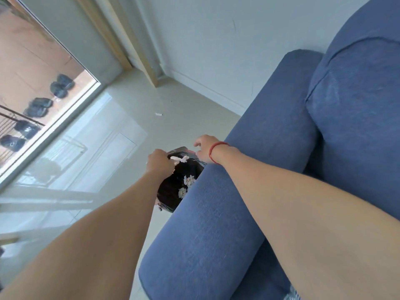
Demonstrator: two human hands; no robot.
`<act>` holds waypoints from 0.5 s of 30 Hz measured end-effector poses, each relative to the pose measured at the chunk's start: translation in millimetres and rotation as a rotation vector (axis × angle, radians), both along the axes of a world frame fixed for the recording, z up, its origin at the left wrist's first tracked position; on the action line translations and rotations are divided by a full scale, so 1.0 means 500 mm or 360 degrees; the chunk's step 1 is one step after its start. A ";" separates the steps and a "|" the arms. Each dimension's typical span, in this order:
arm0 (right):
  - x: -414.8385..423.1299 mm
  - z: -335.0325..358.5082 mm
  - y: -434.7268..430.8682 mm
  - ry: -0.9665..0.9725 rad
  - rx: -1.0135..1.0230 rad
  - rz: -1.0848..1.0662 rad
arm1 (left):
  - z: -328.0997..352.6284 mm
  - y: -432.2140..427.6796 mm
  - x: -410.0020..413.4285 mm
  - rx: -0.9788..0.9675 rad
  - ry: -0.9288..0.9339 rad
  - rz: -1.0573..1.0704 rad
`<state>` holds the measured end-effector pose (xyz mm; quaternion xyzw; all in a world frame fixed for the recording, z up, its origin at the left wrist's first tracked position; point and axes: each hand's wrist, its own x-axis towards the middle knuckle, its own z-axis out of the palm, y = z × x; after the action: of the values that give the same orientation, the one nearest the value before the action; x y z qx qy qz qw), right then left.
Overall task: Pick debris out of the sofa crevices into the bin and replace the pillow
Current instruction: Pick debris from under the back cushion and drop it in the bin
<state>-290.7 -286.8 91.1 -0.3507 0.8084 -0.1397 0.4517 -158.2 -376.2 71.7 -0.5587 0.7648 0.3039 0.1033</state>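
A bin lined with a black bag (173, 191) stands on the floor beside the blue sofa's armrest (216, 213). Crumpled white paper scraps (186, 184) lie inside it. My left hand (159, 162) is over the bin's rim, fingers closed on a white scrap of paper (180, 159). My right hand (205, 148), with a red string on the wrist, reaches across the armrest above the bin's far edge, fingers spread and holding nothing. No pillow is in view.
The sofa's back cushion (357, 115) rises at the right. A pale tiled floor (134, 118) holds a small white scrap (158, 114). A glass door (43, 105) and a wooden frame (138, 50) stand at the left and back.
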 end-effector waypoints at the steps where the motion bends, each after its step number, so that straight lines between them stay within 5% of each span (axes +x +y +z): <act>1: -0.006 0.001 0.007 0.0021 0.0010 -0.0013 | 0.001 0.002 0.000 0.0007 -0.0059 -0.0023; 15: -0.173 0.041 0.316 0.0369 -0.0157 -0.0633 | 0.077 0.285 -0.249 -0.0077 0.0053 -0.0682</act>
<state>-377.3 -128.8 111.8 -0.2198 0.9002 -0.2241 0.3017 -282.8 -233.6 110.3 -0.3805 0.8748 0.2656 0.1394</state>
